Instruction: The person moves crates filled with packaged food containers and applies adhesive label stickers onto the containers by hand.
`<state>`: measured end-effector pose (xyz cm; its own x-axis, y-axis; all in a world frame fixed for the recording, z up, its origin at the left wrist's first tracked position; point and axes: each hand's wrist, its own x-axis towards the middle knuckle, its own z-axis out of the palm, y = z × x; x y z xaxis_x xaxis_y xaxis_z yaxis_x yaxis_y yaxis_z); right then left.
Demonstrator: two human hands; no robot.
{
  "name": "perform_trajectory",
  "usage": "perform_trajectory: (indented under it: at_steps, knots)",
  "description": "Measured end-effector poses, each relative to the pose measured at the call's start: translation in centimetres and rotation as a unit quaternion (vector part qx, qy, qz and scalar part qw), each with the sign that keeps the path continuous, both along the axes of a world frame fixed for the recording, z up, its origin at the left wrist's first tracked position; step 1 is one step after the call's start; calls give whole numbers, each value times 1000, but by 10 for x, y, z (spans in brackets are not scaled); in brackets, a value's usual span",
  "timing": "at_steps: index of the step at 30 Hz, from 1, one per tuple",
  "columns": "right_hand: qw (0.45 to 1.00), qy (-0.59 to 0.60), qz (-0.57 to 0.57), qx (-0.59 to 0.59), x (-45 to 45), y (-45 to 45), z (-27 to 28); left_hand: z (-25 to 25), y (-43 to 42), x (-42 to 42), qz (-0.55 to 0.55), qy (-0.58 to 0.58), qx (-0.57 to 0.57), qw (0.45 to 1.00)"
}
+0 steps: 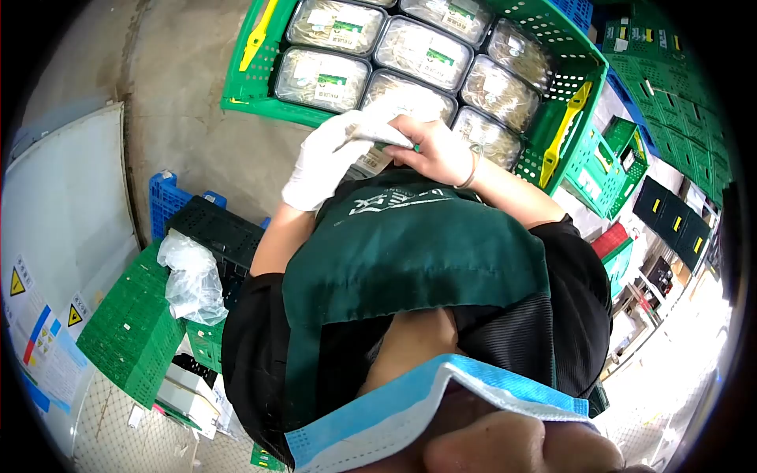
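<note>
My left hand [327, 158], in a white glove, has its fingers closed around a small pale, flat item [386, 135] that I cannot make out. My bare right hand [438, 152], with a bracelet at the wrist, pinches the same item from the right. Both hands meet in front of the green apron [410, 244]. Just below the fingers, a white and green label [371, 160] partly shows. Beyond the hands stands a green crate [272, 108] with yellow handles, holding several clear-lidded packs [423, 54] with white and green labels.
At left are a blue crate [165, 206], a black crate [213, 229], a green crate [130, 323] and a crumpled plastic bag [193, 276], near a white panel [67, 189] with warning signs. Stacked green crates [670, 102] stand at the right, with dark crates [670, 221] below them.
</note>
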<state>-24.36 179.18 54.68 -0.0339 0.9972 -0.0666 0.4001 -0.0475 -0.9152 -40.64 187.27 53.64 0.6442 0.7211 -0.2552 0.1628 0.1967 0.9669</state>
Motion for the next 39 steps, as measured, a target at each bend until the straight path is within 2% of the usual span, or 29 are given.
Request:
perform_trajectory:
  at_steps: [1, 2, 3, 4, 7, 9, 10, 11, 13, 14, 16, 17, 19, 20, 21, 22, 23, 24, 25, 26, 27, 29, 31, 32, 33, 34, 35, 37, 39]
  knots:
    - [999, -28, -16, 21, -5, -1, 2, -3, -2, 0, -18, 4, 60, 998]
    - [997, 35, -37, -57, -3, -1, 4, -4, -5, -2, -29, 77, 54, 995]
    - [984, 98, -57, -134, 3, 1, 5, -11, -9, -5, -8, 43, 8, 999]
    - [975, 154, -34, -157, 16, 6, -3, -14, -9, -11, -50, 66, -12, 997]
    - [980, 117, -84, -140, 73, 17, -30, -10, -9, -23, -111, 76, -76, 988]
    - [985, 63, -6, -161, 63, 14, -19, -13, -11, -31, -15, -5, -216, 976]
    - [990, 43, 67, -115, 45, 12, -10, -19, -10, -32, -24, -1, -194, 981]
    - [990, 81, 87, -71, 25, 7, -20, 1, -7, -22, -52, -2, -160, 986]
    - [989, -9, 52, -137, -2, 6, -13, -14, -10, -21, -35, 11, -77, 996]
    - [989, -10, 55, -137, -7, 6, -11, -13, -8, -21, -32, 10, -77, 996]
    - [993, 3, -42, -109, -12, 5, -9, -10, -3, -25, -80, 116, 45, 989]
    - [995, -9, -56, -82, -10, 5, -8, -16, -3, -30, -80, 115, 45, 989]
    - [986, -123, -105, -43, 15, 11, -12, -33, -5, -38, -60, 60, -7, 996]
    - [976, -154, -135, -78, 45, 19, -15, -23, -1, -35, -101, 165, 49, 980]
    - [962, -185, -162, -114, 73, 28, -22, -33, -4, -42, -18, 45, -10, 999]
    - [962, -186, -162, -117, 85, 31, -39, -36, 0, -52, -2, 23, -78, 997]
    - [948, -232, -101, -192, 91, 30, -63, -37, 6, -62, 15, 2, -142, 990]
    - [923, -274, -40, -266, 89, 23, -82, -40, 12, -69, -10, 54, -79, 995]
    - [911, -295, 22, -288, 77, 14, -98, -39, 11, -68, -11, 56, -81, 995]
    - [892, -354, 83, -267, 67, 5, -115, -36, 11, -67, 13, 64, -102, 993]
    - [895, -388, 45, -217, 60, -6, -152, -33, 10, -65, 37, 73, -122, 989]
    - [878, -439, 15, -191, 57, -11, -157, -33, 8, -59, 42, 73, -115, 990]
    - [868, -467, -49, -159, 57, -10, -127, -28, 3, -46, 41, 72, -105, 991]
    - [906, -380, -89, -162, 59, -10, -113, -23, -1, -36, 44, 58, -72, 995]
    - [952, -181, -99, -227, 57, -7, -85, -20, -4, -28, 46, 44, -39, 997]
    - [983, 20, -85, -162, 50, -8, -61, -28, -7, -25, 23, 40, -55, 997]
    - [970, 218, -68, -86, 42, -10, -41, -26, -6, -22, 18, 38, -55, 998]
    - [994, -69, -62, -59, 34, -15, -12, -22, -1, -16, -109, 92, -86, 986]
    - [996, -71, -59, -12, 31, -25, -8, -20, -2, -1, -178, 115, -81, 974]
